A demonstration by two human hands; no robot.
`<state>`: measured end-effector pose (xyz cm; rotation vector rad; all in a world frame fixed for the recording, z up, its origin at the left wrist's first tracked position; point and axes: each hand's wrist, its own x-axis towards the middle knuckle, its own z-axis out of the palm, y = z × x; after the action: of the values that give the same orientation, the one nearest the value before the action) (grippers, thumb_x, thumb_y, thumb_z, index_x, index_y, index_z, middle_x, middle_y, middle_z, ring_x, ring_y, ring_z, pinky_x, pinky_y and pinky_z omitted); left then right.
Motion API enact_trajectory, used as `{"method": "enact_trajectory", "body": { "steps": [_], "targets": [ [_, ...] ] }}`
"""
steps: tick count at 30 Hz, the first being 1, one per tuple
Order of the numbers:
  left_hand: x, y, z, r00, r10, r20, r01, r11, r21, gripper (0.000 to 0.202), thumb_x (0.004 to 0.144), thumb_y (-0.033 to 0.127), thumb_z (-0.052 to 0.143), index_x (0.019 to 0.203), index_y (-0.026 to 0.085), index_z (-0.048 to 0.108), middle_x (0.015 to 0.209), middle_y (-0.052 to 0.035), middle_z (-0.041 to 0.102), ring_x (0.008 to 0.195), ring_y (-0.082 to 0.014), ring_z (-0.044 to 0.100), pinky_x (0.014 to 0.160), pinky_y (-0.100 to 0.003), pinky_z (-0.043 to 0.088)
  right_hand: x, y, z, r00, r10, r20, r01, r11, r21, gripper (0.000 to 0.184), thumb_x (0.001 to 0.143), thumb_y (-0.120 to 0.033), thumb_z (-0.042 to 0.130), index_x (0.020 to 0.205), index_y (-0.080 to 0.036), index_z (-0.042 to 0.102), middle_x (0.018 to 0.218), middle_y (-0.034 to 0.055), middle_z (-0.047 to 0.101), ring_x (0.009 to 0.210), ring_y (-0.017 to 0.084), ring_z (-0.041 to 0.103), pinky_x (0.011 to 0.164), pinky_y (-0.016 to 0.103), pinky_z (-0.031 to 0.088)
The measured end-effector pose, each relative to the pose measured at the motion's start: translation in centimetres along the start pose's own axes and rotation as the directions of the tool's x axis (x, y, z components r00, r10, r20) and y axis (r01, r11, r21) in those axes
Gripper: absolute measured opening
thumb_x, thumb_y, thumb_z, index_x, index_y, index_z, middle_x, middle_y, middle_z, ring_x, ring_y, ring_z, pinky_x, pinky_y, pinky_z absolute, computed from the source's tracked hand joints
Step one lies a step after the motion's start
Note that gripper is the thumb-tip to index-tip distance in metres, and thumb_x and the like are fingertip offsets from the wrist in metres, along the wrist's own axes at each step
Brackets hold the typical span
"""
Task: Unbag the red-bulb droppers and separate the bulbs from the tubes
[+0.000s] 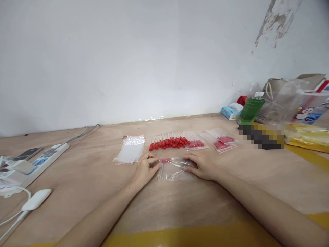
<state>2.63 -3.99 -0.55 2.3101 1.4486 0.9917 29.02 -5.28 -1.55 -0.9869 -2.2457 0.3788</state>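
Clear bag (172,171) | between left fingers (155,168) and right fingers (193,169) | both grasping its edges

The lone head-worn camera, close above the near edge of the table (89,181), looked forward and down across it toward the far edge and the wall (128,68) behind

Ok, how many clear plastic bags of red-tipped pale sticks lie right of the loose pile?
3 visible: one clear plastic bag beside the loose red-tipped pale sticks, then two overlapping farther right: a back bag and a front bag. More could be hidden underneath.
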Motion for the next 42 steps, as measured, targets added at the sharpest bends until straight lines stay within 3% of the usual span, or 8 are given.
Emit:
{"method": "enact_trajectory", "body": {
  "steps": [6, 15, 23, 26, 31, 36, 39, 42],
  "targets": [
    [0.4, 0.1, 0.3, 0.995, -0.071, 0.073, 0.075, 0.996, -0.054, 0.025, 0.069, 0.041, 0.064, 0.08, 0.019, 0.068, 0.079, -0.0016, 0.052, 0.067, -0.0132, 0.05, 0.06, -0.026, 0.042, 0.1, -0.4, -0.3, 0.997, -0.019, 0.07, 0.018, 1.0, 0.009, 0.036, 0.08, -0.028, 0.053, 0.116, -0.022, 0.053, 0.103, 0.0081, 0.055, 0.094, 0.018, 0.052, 0.084, 0.034, 0.043],
    [0.3, 0.3, 0.7, 0.991, -0.126, 0.049, 0.131, 0.986, -0.099, 0.025, 0.069, 0.043, 0.064, 0.075, 0.019, 0.069, 0.078, -0.0017, 0.051, 0.068, -0.0127, 0.05, 0.063, -0.026, 0.041, 0.2, 0.1, -0.3, 0.994, -0.018, 0.107, 0.018, 1.0, 0.002, 0.024, 0.081, -0.024, 0.051, 0.104, -0.021, 0.059, 0.096, 0.0065, 0.057, 0.091, 0.018, 0.052, 0.081, 0.034, 0.043],
    [0.1, 0.2, 0.3, 0.987, -0.15, 0.057, 0.159, 0.965, -0.208, 0.023, 0.067, 0.039, 0.063, 0.067, 0.017, 0.064, 0.078, -0.0023, 0.055, 0.066, -0.0123, 0.051, 0.059, -0.024, 0.04, 0.1, -0.2, 0.0, 0.997, -0.05, 0.064, 0.055, 0.996, -0.073, 0.029, 0.084, -0.023, 0.045, 0.111, -0.021, 0.057, 0.1, 0.0074, 0.057, 0.092, 0.018, 0.051, 0.082, 0.034, 0.043],
    [0.2, 0.0, -0.8, 0.974, -0.225, 0.006, 0.218, 0.938, -0.271, 0.022, 0.064, 0.037, 0.064, 0.063, 0.016, 0.06, 0.074, -0.0016, 0.059, 0.065, -0.0128, 0.053, 0.059, -0.024, 0.041, -0.1, 0.1, -0.1, 0.997, -0.049, 0.064, 0.055, 0.993, -0.108, 0.03, 0.084, -0.024, 0.045, 0.111, -0.02, 0.057, 0.103, 0.0083, 0.056, 0.094, 0.018, 0.051, 0.084, 0.035, 0.043],
    [0.9, -1.1, -5.1, 0.928, -0.368, 0.061, 0.348, 0.795, -0.497, 0.025, 0.061, 0.035, 0.067, 0.061, 0.016, 0.051, 0.066, -0.001, 0.063, 0.058, -0.0124, 0.058, 0.057, -0.024, 0.046, -0.3, 0.5, -0.4, 0.998, -0.038, 0.057, 0.045, 0.989, -0.139, 0.029, 0.085, -0.026, 0.044, 0.11, -0.018, 0.057, 0.105, 0.0092, 0.056, 0.096, 0.019, 0.051, 0.085, 0.036, 0.043],
    [2.1, -2.5, -8.0, 0.885, -0.398, -0.243, 0.171, 0.761, -0.626, 0.029, 0.058, 0.033, 0.071, 0.058, 0.015, 0.048, 0.07, -0.0009, 0.062, 0.064, -0.0146, 0.064, 0.064, -0.027, 0.052, -0.2, 0.5, -0.4, 0.998, -0.045, 0.051, 0.052, 0.99, -0.134, 0.029, 0.084, -0.026, 0.046, 0.11, -0.019, 0.057, 0.104, 0.009, 0.056, 0.095, 0.019, 0.051, 0.084, 0.036, 0.044],
    [3.0, -2.7, -7.1, 0.862, -0.335, -0.38, 0.08, 0.831, -0.551, 0.028, 0.059, 0.031, 0.071, 0.059, 0.016, 0.047, 0.074, -0.001, 0.063, 0.066, -0.0141, 0.064, 0.064, -0.026, 0.052, -0.2, 0.5, -0.4, 0.998, -0.04, 0.049, 0.046, 0.99, -0.13, 0.029, 0.084, -0.026, 0.047, 0.11, -0.019, 0.058, 0.104, 0.0089, 0.056, 0.095, 0.019, 0.051, 0.085, 0.036, 0.043],
    [4.0, -2.8, -4.7, 0.893, -0.188, -0.409, 0.003, 0.911, -0.412, 0.025, 0.064, 0.032, 0.067, 0.06, 0.016, 0.047, 0.076, -0.0024, 0.063, 0.07, -0.0142, 0.063, 0.064, -0.025, 0.052, -0.2, 0.5, -0.4, 0.999, -0.034, 0.041, 0.039, 0.991, -0.125, 0.03, 0.084, -0.027, 0.047, 0.11, -0.019, 0.057, 0.105, 0.0089, 0.056, 0.096, 0.019, 0.051, 0.085, 0.036, 0.043]
  ]
}}
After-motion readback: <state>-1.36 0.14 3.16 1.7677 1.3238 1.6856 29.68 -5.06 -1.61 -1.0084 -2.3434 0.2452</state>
